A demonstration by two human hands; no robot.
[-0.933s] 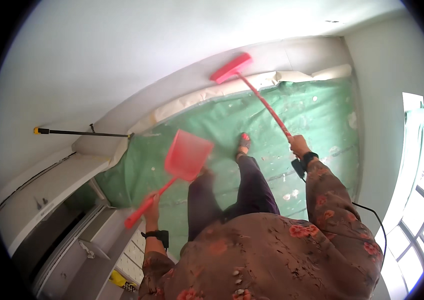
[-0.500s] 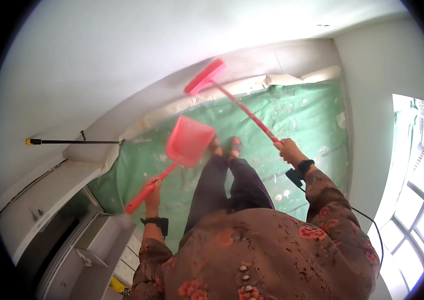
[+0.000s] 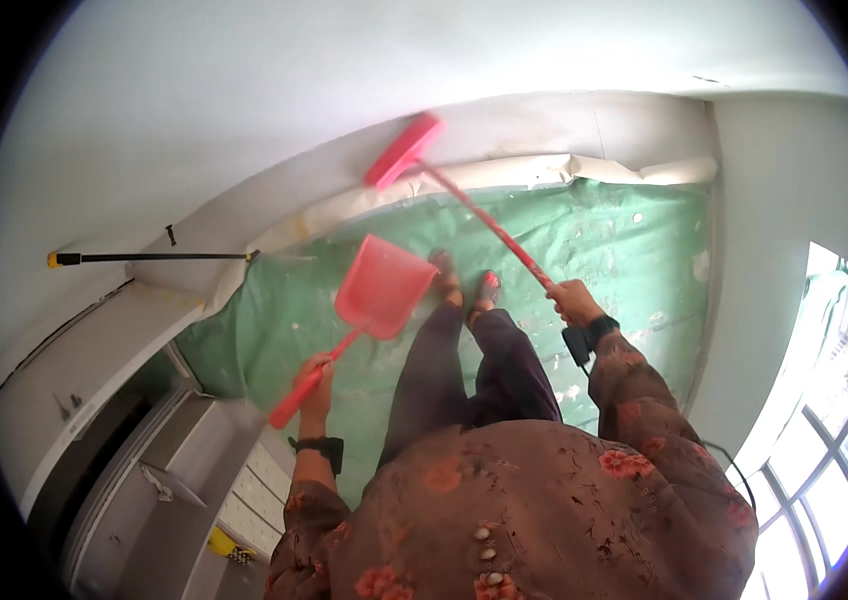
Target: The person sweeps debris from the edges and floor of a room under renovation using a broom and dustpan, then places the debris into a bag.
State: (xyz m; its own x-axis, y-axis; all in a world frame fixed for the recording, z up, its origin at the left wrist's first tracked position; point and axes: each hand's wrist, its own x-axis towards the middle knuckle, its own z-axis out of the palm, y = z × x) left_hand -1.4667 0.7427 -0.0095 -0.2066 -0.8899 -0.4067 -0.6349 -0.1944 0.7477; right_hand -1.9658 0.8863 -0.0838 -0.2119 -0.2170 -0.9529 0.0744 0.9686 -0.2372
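My left hand (image 3: 315, 384) is closed around the handle of a red dustpan (image 3: 384, 285), whose scoop points away from me over the floor. Nothing can be made out in the scoop. With my right hand (image 3: 575, 303) I grip the long red handle of a broom (image 3: 489, 222). Its broad pinkish-red head (image 3: 404, 150) is raised at the far end, in front of the pale wall strip, tilted up to the right. The broom head and the dustpan are apart.
Green sheeting (image 3: 624, 230) covers the floor, with a rolled beige edge (image 3: 504, 173) along the far wall. A black pole with yellow ends (image 3: 154, 257) leans at the left, above a pale ledge (image 3: 114, 340). Below it are open shelves (image 3: 169, 480). A window (image 3: 824, 440) is on the right.
The view has shifted slightly. The dustpan sits a little further right in the picture, and the broom head a little further left and up. Both hands keep their hold.
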